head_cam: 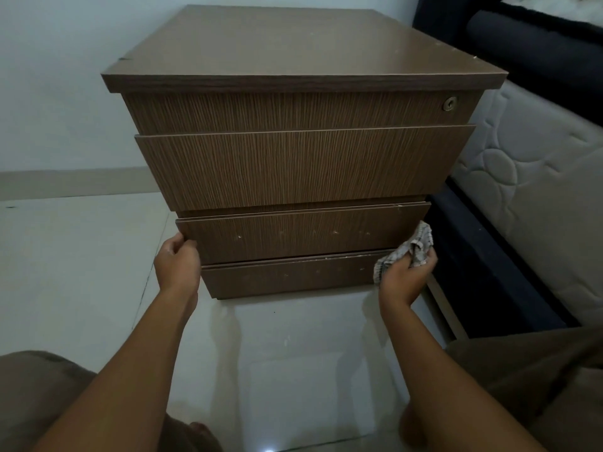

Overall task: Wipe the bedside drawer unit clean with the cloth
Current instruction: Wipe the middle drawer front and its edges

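drawer unit [303, 164] sits on the tiled floor [81, 256], right side just beside the bed's mattress [528, 177]. person is low in front of it, both arms reaching to the lower drawers.

left hand [177, 262]: fingers curled round the left edge of the third drawer front [303, 236], thumb on the face. my read: it's bracing the drawer, or set to pull it, so the panel doesn't shift under wiping pressure.

right hand [408, 272]: fingers closed on the cloth [417, 246], which is bunched into a wad at the right end of the same drawer, touching or nearly touching the corner. can't tell which. bunched probably to give a firm pad for edges and gaps.

materials: unit is brown laminate with fine vertical grain on the drawer faces and a smoother, flat top panel [293, 47] that overhangs the front. square, boxy, no handles visible. round metal lock [449, 103] top right. cloth is thin, checked, limp weave. floor is glossy pale tile, reflective.

dirt: pale specks on the third drawer front and the bottom drawer [287, 278], plus a whitish line along the bottom drawer's top edge. a few specks on the top panel too. judging by that, the lower fronts aren't clean yet.
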Motion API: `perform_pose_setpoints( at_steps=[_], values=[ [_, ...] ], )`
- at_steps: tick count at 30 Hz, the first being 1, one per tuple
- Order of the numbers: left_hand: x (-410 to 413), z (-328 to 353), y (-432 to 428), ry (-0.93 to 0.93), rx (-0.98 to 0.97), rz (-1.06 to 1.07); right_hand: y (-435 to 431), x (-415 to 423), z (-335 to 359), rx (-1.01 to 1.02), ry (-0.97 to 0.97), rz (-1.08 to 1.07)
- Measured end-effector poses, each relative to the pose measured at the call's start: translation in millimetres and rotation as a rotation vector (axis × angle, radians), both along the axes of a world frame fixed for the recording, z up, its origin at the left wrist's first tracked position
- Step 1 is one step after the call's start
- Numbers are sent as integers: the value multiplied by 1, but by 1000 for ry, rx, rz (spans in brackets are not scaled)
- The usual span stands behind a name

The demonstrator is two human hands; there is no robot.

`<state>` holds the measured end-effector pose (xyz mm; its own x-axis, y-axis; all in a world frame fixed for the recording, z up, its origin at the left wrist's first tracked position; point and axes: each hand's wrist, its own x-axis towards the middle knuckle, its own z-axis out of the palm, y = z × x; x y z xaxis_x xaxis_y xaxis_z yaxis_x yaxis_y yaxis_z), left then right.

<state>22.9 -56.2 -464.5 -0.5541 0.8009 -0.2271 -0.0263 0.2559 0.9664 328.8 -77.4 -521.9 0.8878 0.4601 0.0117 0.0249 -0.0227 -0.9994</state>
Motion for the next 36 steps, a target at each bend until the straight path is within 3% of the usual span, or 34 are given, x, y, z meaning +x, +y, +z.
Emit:
perform_pose_setpoints(
  at_steps=[7,16,24,33,36],
  values=[
    [-7,-8,3,12,-1,11,30,-13,3,-11,-78,128],
    [-16,-4,1,-2,-5,-6,33,-98,-21,-29,-273,313],
    [-31,7,-1,13,-41,-159,27,-186,-19,35,-389,446],
    [-49,14,-1,73,-79,-298,17,-268,-30,-30,-634,707],
    [-60,20,3,114,-84,-346,14,-276,-38,-13,-644,921]
  ],
)
